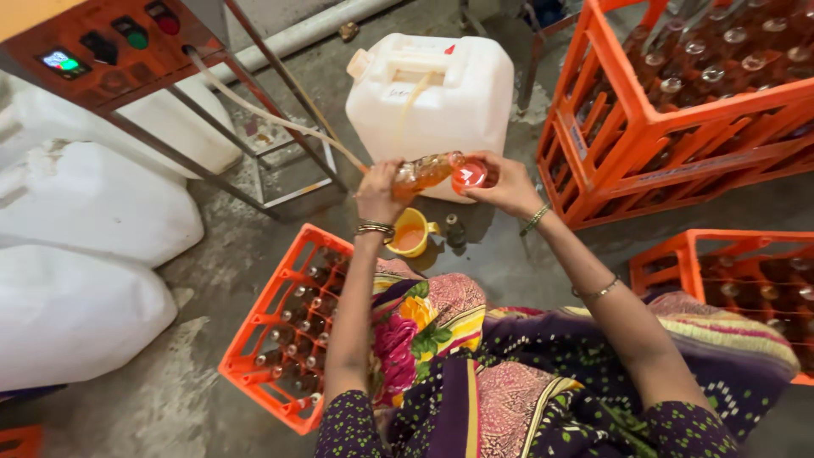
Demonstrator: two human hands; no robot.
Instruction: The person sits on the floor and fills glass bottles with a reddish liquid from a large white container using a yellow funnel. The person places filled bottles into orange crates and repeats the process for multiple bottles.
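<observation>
My left hand point(377, 191) grips a clear glass bottle point(428, 170) of orange liquid, held on its side above the floor. My right hand point(500, 182) holds the bottle's other end, which shows as a red-orange disc point(468, 176). A thin hose point(271, 117) runs from the machine on the left to my left hand. Below the bottle a yellow cup point(411, 231) with orange liquid stands on the floor, and a small dark bottle point(455, 231) stands next to it.
A white jerrycan point(441, 93) stands behind the hands. Orange crates of glass bottles sit at left knee point(271, 339), at right point(721, 263), and stacked at top right point(670, 144). A control panel on a metal frame point(102, 51) and white sacks point(85, 254) fill the left.
</observation>
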